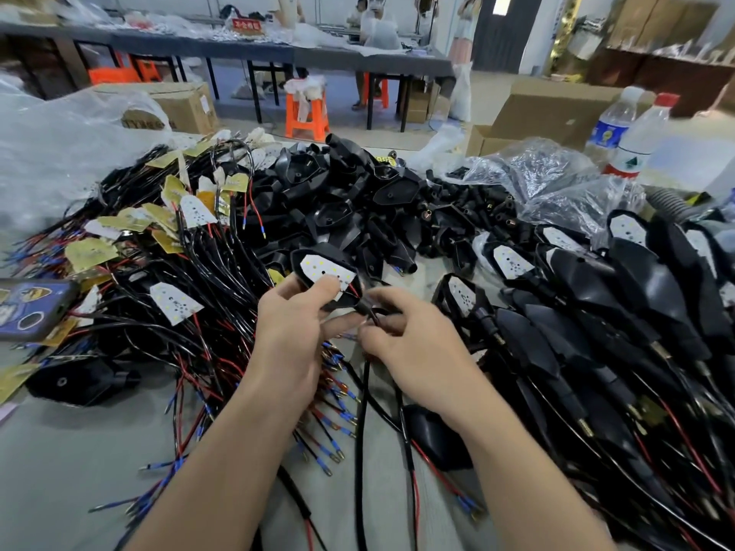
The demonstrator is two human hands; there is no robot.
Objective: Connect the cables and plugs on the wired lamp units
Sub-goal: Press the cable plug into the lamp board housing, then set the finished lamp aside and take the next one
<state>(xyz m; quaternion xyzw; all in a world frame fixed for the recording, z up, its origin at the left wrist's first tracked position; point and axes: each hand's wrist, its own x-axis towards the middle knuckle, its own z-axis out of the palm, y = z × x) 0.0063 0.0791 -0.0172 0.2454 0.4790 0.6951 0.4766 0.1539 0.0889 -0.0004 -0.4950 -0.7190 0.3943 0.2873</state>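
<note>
Bench (59,471), left to right: phone (32,308) at 9 o'clock; heap of wired boards (179,248); left hand (294,336), fingers curled round a black lamp unit (324,270) at centre, white board up; right hand (409,336), close beside it, pinching the black cable (362,411) at the unit's tail; assembled lamp units (616,312) at 3 o'clock; two bottles (636,145) at 2 o'clock

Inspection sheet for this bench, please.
Surface: grey table, mostly covered.
Job's things: lamp unit in hand; empty black housings heaped behind; wired LED boards left; assembled units right.
Clutter: phone at left edge; water bottles and plastic bags far right.
Hands: left hand grips the lamp unit; right hand pinches the black cable at its base.
Cables: red, black, blue leads tangled under both arms.
Surroundings: orange stool, cardboard boxes, people beyond.
</note>
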